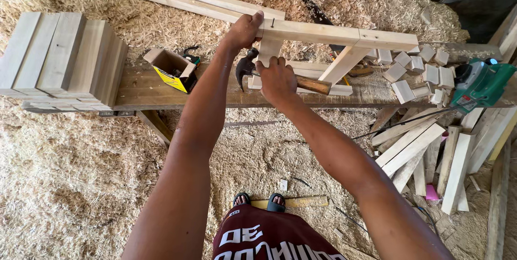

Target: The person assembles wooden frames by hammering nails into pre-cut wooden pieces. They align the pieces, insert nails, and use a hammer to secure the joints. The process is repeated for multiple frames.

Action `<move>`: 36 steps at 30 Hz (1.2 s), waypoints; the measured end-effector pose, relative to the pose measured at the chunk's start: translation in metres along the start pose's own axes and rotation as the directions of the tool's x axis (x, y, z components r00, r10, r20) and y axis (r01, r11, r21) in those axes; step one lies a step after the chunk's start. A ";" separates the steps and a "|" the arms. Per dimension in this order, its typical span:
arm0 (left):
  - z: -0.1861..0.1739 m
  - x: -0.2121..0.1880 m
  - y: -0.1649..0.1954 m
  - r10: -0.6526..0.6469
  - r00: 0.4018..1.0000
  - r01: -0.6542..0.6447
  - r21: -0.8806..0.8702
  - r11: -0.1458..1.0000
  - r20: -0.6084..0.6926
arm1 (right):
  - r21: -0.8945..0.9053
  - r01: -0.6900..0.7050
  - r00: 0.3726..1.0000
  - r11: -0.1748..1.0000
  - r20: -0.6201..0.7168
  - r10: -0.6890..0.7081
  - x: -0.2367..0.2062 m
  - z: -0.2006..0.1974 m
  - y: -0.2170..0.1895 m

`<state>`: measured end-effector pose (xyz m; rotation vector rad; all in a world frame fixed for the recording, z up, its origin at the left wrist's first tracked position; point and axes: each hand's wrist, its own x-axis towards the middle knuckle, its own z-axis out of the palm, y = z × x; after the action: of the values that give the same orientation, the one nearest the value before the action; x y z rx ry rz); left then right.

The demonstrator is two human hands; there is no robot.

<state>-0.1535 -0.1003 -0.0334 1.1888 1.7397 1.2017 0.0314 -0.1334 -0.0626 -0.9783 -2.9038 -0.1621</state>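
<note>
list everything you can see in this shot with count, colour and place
pale wooden frame: one, light wood, on the workbench
claw hammer with wooden handle: one, dark head, under the frame
long wooden workbench plank: one, brown, across the middle
open cardboard box: one, yellow and brown, on the bench
stacked flat boards: one stack, pale, bench's left end
small cut wooden blocks: many, pale, bench right
green power tool: one, far right
loose wooden slats: several, pale, floor right
wood shavings: covering the floor
left hand: gripping the frame's end
right hand: holding the hammer

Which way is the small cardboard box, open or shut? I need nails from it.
Open: the cardboard box has its flaps spread, showing a dark inside; contents cannot be told.
</note>
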 end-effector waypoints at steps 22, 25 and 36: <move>0.003 -0.004 0.001 -0.014 1.000 0.014 0.063 0.998 -0.008 | 0.048 0.109 0.994 0.993 -0.024 -0.108 -0.018 0.002 0.018; 0.003 -0.004 -0.001 0.008 1.000 -0.008 0.037 0.999 0.006 | 0.057 0.161 0.983 0.985 -0.102 -0.154 -0.024 0.003 0.039; 0.005 -0.006 0.002 -0.018 1.000 0.018 0.003 1.000 0.004 | 0.084 0.153 0.959 0.985 -0.252 -0.128 -0.020 -0.001 0.054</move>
<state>-0.1464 -0.1040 -0.0333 1.1745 1.7461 1.1857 0.0802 -0.1024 -0.0598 -0.6811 -2.7215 -0.1298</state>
